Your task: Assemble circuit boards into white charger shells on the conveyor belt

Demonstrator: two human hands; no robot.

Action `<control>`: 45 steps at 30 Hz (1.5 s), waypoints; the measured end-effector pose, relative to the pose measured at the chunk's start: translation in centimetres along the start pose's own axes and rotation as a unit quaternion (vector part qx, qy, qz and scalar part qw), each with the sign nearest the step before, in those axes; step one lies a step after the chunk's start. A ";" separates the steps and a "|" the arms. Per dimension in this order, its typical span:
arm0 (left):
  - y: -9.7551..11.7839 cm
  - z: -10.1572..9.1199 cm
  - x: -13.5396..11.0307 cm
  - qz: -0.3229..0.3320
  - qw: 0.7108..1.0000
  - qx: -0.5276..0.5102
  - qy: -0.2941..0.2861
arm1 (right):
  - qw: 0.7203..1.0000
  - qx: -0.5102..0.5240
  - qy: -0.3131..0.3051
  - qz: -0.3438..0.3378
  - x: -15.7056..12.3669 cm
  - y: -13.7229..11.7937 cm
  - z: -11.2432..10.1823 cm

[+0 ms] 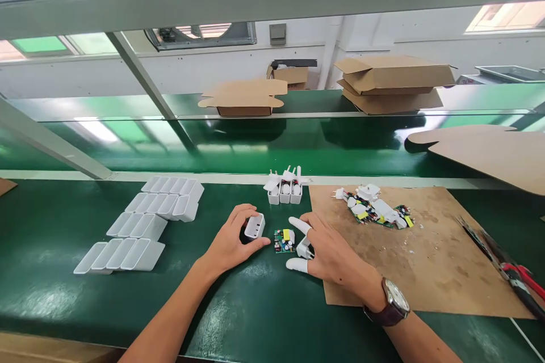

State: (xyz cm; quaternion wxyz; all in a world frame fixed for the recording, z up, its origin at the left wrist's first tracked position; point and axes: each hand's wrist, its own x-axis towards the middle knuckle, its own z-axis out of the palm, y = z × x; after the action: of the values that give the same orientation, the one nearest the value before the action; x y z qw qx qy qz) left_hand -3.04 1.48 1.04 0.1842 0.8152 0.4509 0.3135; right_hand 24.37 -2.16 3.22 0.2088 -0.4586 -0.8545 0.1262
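Observation:
My left hand (234,241) is curled around a small white charger housing (255,227) with slots in its end face, its fingers behind and its thumb in front. To the right of it a small circuit board (284,241) with a yellow part lies on the green table. A white plug piece (304,248) sits at the board's right end. My right hand (330,247), with white finger cots on thumb and index finger, reaches around this piece with those two fingers spread apart. Whether its other fingers touch the piece is hidden.
Rows of open white cases (145,227) stand at left. Several filled cases (285,187) stand behind my hands. On a cardboard sheet (400,278) lies a pile of boards with plugs (377,207); tweezers (477,238) and red-handled pliers (517,278) lie at right. Cardboard boxes (395,76) rest on the shelf.

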 end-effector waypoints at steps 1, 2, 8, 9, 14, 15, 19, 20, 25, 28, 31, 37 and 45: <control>0.0 -0.1 -0.1 -0.011 1.000 -0.004 -0.008 | 1.000 0.005 -0.009 -0.006 0.0 0.1 0.1; -0.1 -0.2 -0.2 -0.020 1.000 -0.008 -0.017 | 1.000 0.012 -0.019 -0.011 0.0 0.2 0.2; -0.1 -0.5 -0.2 -0.064 0.994 -0.068 -0.057 | 0.999 0.024 -0.020 -0.033 -0.1 1.1 1.2; -0.1 -0.6 -0.2 -0.069 0.992 -0.085 -0.059 | 0.999 0.024 -0.009 -0.036 -0.1 1.1 1.3; -0.2 -1.0 -0.4 -0.079 0.980 -0.165 -0.071 | 0.995 0.048 0.063 -0.064 0.3 0.1 1.0; -0.2 -1.0 -0.5 -0.078 0.978 -0.175 -0.086 | 0.994 0.050 0.074 -0.066 0.3 -0.2 1.0; 0.3 -0.7 -0.5 -0.069 0.980 -0.156 -0.106 | 0.994 0.020 0.093 -0.048 0.4 -0.4 1.2; 0.4 -0.6 -0.5 -0.074 0.984 -0.134 -0.087 | 0.995 0.006 0.091 -0.044 0.4 -0.3 1.3; 0.8 0.1 0.1 -0.143 0.989 -0.015 -0.021 | 0.996 -0.033 0.066 -0.045 0.3 0.6 1.8; 0.7 0.1 0.0 -0.153 0.987 -0.005 -0.047 | 0.996 -0.026 0.064 -0.058 0.3 1.2 2.1; 0.7 -0.1 -0.2 -0.141 0.985 -0.030 -0.091 | 0.997 -0.011 0.056 -0.061 0.3 1.6 2.5; 1.2 -0.8 -0.2 -0.091 0.977 -0.066 -0.180 | 0.991 0.008 0.116 -0.068 0.5 1.2 2.6; 2.0 0.1 0.1 -0.143 0.979 -0.077 -0.126 | 0.982 -0.006 0.187 -0.007 0.6 0.1 1.7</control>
State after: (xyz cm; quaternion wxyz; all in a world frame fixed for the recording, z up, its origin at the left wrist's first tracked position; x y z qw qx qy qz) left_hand -1.71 0.50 2.18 0.3448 0.7584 0.5108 0.2122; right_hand 23.34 -1.68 1.79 0.3626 -0.4698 -0.8042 0.0316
